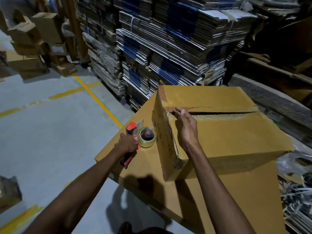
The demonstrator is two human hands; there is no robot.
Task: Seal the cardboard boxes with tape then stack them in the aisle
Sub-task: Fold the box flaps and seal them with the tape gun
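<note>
A brown cardboard box (pixel 228 137) lies on a larger flat cardboard box (pixel 228 191) that serves as a work surface. Its two top flaps meet at a dark seam (pixel 222 113) with a gap. My right hand (pixel 185 125) rests on the box top, its fingertips pressing the near end of the seam at the left edge, where clear tape shows. My left hand (pixel 126 145) grips the handle of a red tape dispenser (pixel 140 137), which lies on the lower box left of the upper one. A clear tape roll sits on it.
Tall stacks of flattened cartons (pixel 168 48) stand behind the boxes. Piled cardboard boxes (pixel 33 44) fill the far left. The grey floor (pixel 50 132) with yellow lines lies open to the left. A small box (pixel 8 191) sits at the left edge; scrap strapping (pixel 295 196) lies at the right.
</note>
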